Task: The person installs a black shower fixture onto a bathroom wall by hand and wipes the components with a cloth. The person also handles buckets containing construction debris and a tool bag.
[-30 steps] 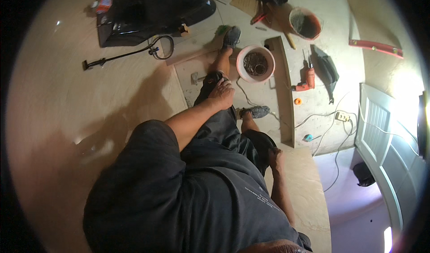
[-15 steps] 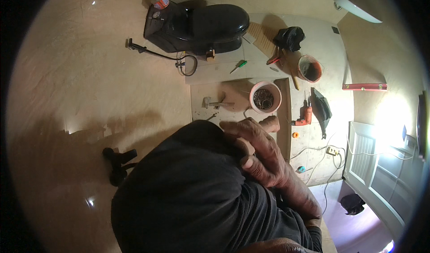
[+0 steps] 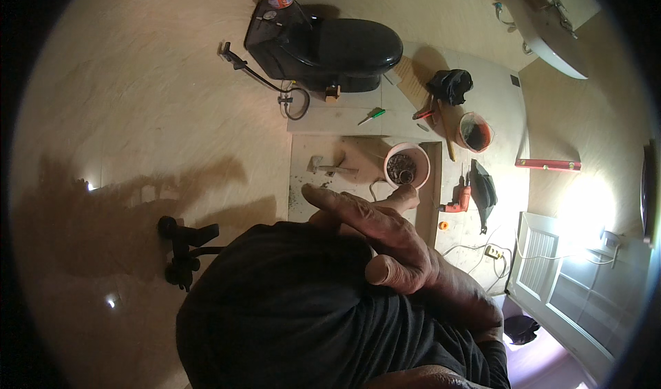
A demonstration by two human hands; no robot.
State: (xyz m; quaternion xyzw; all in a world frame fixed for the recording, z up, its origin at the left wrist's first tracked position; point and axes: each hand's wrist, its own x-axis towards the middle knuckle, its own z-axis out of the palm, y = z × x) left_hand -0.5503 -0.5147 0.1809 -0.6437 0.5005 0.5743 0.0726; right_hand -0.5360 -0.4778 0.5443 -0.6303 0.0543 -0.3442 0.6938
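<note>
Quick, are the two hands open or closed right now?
Left hand: partly hidden behind the other, so I can't tell.
Right hand: open, thumb spread, nothing seen in it.

Your outstretched right hand (image 3: 392, 236) crosses before your dark left sleeve (image 3: 275, 292); beyond are a bucket (image 3: 406, 149), drill (image 3: 463, 200) and black toilet (image 3: 351, 48).

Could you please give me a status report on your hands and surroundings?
Right hand open over black fabric sleeve; contact unclear. Left hand partly blocked from view by right; grip unclear. Round pale-pink bucket beyond, holding grey debris.
</note>
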